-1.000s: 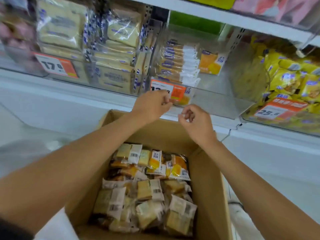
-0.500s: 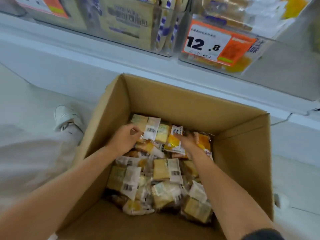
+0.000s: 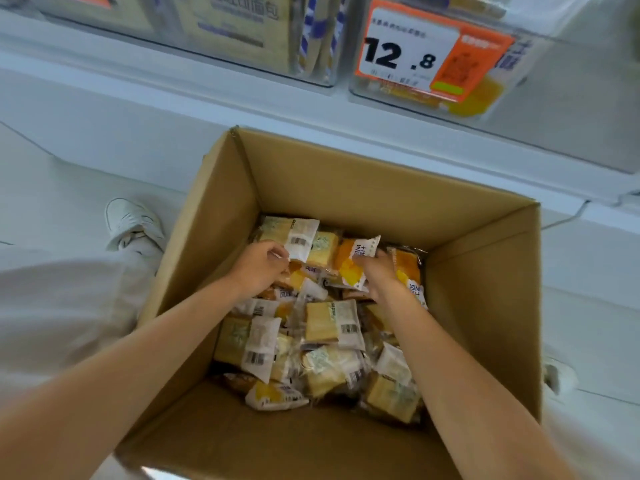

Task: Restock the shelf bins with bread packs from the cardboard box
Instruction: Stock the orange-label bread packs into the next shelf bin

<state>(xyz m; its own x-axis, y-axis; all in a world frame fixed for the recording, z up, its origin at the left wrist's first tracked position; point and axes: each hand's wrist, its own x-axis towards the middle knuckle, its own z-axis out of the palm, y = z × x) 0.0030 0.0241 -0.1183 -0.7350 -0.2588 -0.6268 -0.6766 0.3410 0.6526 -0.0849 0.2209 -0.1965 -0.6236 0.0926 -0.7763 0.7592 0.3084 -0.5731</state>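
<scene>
An open cardboard box (image 3: 346,181) stands below the shelf, holding several wrapped bread packs. Both my hands are inside it at the far end. My left hand (image 3: 259,268) has its fingers curled at the edge of a pale bread pack with a white barcode label (image 3: 301,233). My right hand (image 3: 377,271) grips an orange-and-white bread pack (image 3: 353,263) and holds it tilted up above the pile. Another pale pack (image 3: 332,323) lies in the middle of the box. Above, a clear shelf bin (image 3: 433,102) carries a 12.8 price tag (image 3: 405,53).
A second clear bin (image 3: 242,32) to the left holds large pale bread bags. The white shelf ledge (image 3: 138,109) runs across above the box. My white shoe (image 3: 133,223) and pale trouser leg are left of the box; another shoe (image 3: 559,374) is at its right.
My hands dropped from the shelf bin's front into the box. The right hand has closed on an orange pack and raised it; the left hand shifted to the pale pack's edge.
</scene>
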